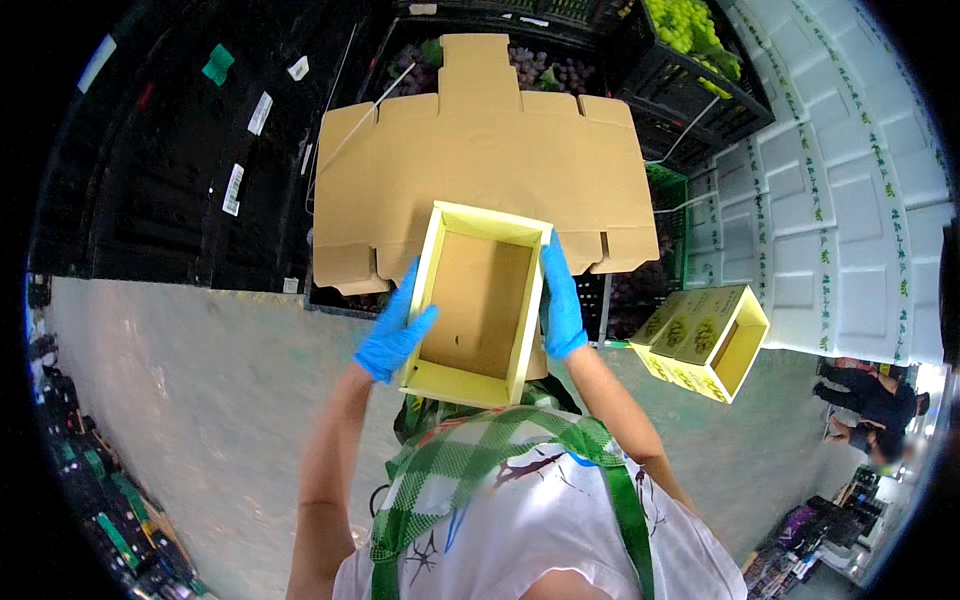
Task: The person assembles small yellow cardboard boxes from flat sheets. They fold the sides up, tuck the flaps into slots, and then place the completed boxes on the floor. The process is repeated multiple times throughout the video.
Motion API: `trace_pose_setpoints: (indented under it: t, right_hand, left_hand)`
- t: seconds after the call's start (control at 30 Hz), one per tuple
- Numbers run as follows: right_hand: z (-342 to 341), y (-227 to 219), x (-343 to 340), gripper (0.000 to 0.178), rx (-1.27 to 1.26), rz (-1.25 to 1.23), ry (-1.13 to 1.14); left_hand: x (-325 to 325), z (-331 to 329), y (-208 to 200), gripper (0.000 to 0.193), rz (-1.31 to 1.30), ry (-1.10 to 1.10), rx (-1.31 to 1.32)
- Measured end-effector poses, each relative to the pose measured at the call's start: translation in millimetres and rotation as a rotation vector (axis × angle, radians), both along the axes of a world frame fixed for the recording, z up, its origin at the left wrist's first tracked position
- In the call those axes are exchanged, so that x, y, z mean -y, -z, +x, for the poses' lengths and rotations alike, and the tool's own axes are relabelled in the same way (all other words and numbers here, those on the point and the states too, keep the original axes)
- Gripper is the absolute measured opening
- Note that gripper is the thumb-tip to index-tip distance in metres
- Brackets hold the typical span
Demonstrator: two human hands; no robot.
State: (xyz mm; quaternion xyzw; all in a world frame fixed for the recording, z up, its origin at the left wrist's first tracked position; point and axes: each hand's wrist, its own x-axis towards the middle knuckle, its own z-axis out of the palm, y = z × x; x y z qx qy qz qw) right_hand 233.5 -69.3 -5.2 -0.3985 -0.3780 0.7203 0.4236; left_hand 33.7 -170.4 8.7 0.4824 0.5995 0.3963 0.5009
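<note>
Both hands wear blue gloves and hold an open, pale yellow-green cardboard box (pixel 475 295) in front of my body. Its brown inside shows, with a small dark mark on the bottom and nothing lying in it. My left hand (pixel 396 325) grips the left wall, with the thumb over the rim. Against the right wall lies my right hand (pixel 563 300), its fingers pointing away from me. Beyond the box, a flat sheet of brown cardboard (pixel 490 150) with cut flaps rests across black crates. The box's far end overlaps the sheet's near edge in view.
Dark grapes (pixel 550 70) show behind the sheet. A black crate of green grapes (pixel 690 35) stands far right. Another yellow-green carton (pixel 695 340) sits right of me. White foam boxes (pixel 820 180) line the right; stacked black crates (pixel 180 150) stand left. A person (pixel 875 405) is at the right edge.
</note>
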Motion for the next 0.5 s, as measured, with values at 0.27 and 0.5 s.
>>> trace_pose_setpoints:
  t: [0.27,0.5]
  right_hand:
    - [6,22,-65,0.047,-0.116,-0.105,-0.072]
    - [41,-4,-21,0.041,0.148,0.069,0.001]
  left_hand:
    - [-29,26,0,0.053,0.115,-0.143,0.300]
    - [-1,26,18,0.052,0.125,-0.251,0.424]
